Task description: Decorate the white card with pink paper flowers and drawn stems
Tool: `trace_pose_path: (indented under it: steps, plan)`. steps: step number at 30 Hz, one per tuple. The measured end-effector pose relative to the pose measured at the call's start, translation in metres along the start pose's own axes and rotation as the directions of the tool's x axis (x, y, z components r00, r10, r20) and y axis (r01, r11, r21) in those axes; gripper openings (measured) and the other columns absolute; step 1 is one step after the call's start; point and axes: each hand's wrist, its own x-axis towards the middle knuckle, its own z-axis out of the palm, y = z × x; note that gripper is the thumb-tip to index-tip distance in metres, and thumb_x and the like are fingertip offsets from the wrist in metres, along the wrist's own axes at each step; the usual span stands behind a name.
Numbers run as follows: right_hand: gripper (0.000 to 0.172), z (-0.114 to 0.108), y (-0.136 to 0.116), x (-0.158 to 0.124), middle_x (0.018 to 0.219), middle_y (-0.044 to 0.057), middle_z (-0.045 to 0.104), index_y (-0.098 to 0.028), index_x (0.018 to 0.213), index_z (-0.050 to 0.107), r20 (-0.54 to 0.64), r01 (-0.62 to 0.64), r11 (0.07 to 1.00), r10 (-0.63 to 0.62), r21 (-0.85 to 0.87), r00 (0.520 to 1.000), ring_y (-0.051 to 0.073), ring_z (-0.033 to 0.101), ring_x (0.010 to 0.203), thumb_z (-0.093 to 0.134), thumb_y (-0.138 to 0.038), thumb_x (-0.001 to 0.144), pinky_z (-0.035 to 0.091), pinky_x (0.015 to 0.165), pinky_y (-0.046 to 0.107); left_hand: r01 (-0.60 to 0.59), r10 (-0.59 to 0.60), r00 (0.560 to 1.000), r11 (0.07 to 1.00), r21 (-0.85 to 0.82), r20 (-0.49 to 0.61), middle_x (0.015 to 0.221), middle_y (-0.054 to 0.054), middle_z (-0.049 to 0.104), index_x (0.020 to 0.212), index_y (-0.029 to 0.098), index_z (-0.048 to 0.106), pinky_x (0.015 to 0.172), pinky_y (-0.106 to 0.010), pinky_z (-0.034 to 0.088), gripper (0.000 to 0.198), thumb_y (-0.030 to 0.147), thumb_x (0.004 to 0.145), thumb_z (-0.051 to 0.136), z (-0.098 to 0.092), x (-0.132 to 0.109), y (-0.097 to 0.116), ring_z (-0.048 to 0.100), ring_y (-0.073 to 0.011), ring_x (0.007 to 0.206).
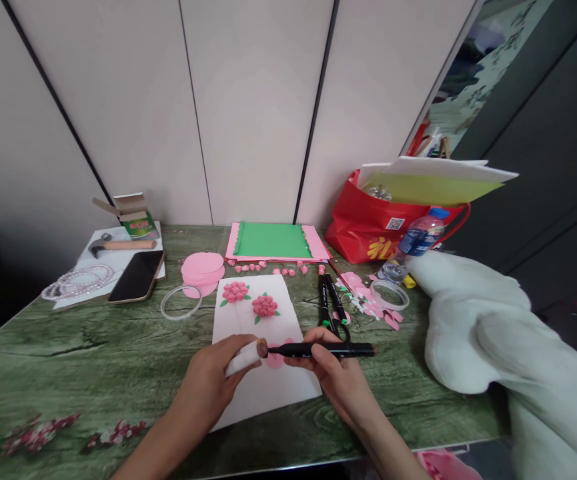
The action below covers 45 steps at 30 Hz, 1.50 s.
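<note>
My left hand (211, 377) is closed around a short white cylinder (241, 360) whose end is coloured brown; what it is made of I cannot tell. In my right hand (341, 380) is a black marker (353, 349), held level with its dark tip at or close to that brown end. Both hands hover over a white sheet of paper (253, 407). Two pink flowers with green leaves (265, 306) are on its upper part, with thin lines drawn below. Pink round shapes (274, 360) show on the paper behind the hands, partly covered.
Two black markers (323, 297) and scissors (342, 328) lie to the right, beside pink paper scraps (363, 300) and a tape roll (389, 295). Left are another tape roll (181, 303), pink paper circles (202, 270), a phone (137, 276) and a hammer (123, 245). A water bottle (415, 243) leans near a red bag (355, 223).
</note>
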Motion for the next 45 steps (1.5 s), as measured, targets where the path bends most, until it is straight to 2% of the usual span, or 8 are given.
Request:
trace_pose_path:
  steps: [10,17,24,32,35,38,43,45]
  plan:
    - [0.02,0.007,-0.005,0.003,0.071,0.001,0.068,-0.017,0.083,0.064,0.041,-0.023,0.98,0.032,-0.198,0.999,0.012,0.067,0.064,0.072,-0.032,0.072,0.054,0.064,0.023,-0.034,0.033,0.989,0.999,0.002,0.143,0.089,-0.001,0.068,0.099,0.022,0.06,0.07,-0.025,0.045,0.021,0.016,0.082,0.05,0.0,0.0,0.002,0.062,-0.0149,0.076]
    - [0.025,0.014,0.002,0.002,0.064,0.002,0.068,-0.014,0.083,0.066,-0.027,-0.044,0.985,0.04,-0.166,0.999,0.015,0.066,0.057,0.072,-0.035,0.07,0.055,0.06,0.027,-0.216,0.218,0.976,0.969,0.117,-0.009,0.078,-0.004,0.064,0.107,0.017,0.058,0.058,-0.024,0.045,0.046,0.0,0.069,0.041,0.008,-0.011,-0.01,0.061,-0.016,0.065]
    - [0.034,0.021,0.006,0.01,0.059,0.005,0.067,-0.011,0.075,0.064,-0.1,-0.093,0.982,0.077,-0.166,0.992,0.017,0.066,0.053,0.074,-0.042,0.066,0.055,0.057,0.029,-0.102,0.1,0.993,0.994,0.035,0.067,0.078,-0.004,0.067,0.098,0.018,0.063,0.062,-0.024,0.047,0.026,0.011,0.079,0.046,0.007,-0.004,0.0,0.062,-0.0149,0.067]
    - [0.035,0.023,0.018,0.007,0.055,0.003,0.064,-0.011,0.067,0.062,-0.205,-0.078,0.987,0.047,-0.143,0.978,0.016,0.062,0.05,0.068,-0.045,0.071,0.053,0.054,0.028,-0.211,0.223,0.972,0.968,0.136,-0.076,0.071,-0.006,0.062,0.105,0.011,0.061,0.052,-0.023,0.042,0.041,0.006,0.071,0.04,0.02,-0.009,-0.002,0.057,-0.0157,0.059]
    - [0.035,0.021,0.017,0.008,0.053,0.0,0.06,-0.012,0.066,0.06,-0.211,-0.069,0.988,0.039,-0.14,0.977,0.012,0.059,0.046,0.068,-0.046,0.071,0.053,0.053,0.026,-0.012,0.019,0.997,0.996,-0.091,0.069,0.067,-0.003,0.06,0.086,0.015,0.066,0.055,-0.022,0.04,0.022,0.021,0.081,0.046,0.02,-0.003,0.014,0.053,-0.0132,0.058]
    - [0.038,0.021,0.007,0.011,0.058,0.0,0.062,-0.012,0.071,0.06,-0.239,-0.054,0.974,0.0,-0.218,0.971,0.013,0.06,0.05,0.068,-0.049,0.069,0.052,0.051,0.024,0.34,-0.29,0.934,0.903,-0.262,0.21,0.05,0.003,0.047,0.066,0.014,0.062,0.048,-0.021,0.033,0.026,0.035,0.078,0.052,0.013,0.008,0.029,0.042,-0.0099,0.048]
    - [0.047,-0.004,-0.022,0.015,0.064,0.003,0.064,-0.014,0.081,0.054,-0.253,-0.101,0.945,0.02,-0.312,0.967,0.014,0.059,0.045,0.051,-0.061,0.076,0.048,0.044,0.025,0.505,-0.427,0.862,0.682,-0.529,0.272,0.052,0.006,0.047,0.109,0.012,0.054,0.048,-0.022,0.031,0.047,0.043,0.074,0.058,-0.009,0.014,0.027,0.037,-0.0086,0.047]
    - [0.044,-0.027,-0.032,0.013,0.052,-0.001,0.058,-0.017,0.079,0.049,-0.268,-0.182,0.847,0.048,-0.5,0.962,0.012,0.052,0.036,0.049,-0.06,0.077,0.04,0.036,0.022,0.529,-0.457,0.84,0.562,-0.636,0.294,0.064,0.003,0.054,0.116,0.013,0.049,0.053,-0.023,0.036,0.054,0.04,0.071,0.062,-0.014,0.01,0.022,0.043,-0.0092,0.054]
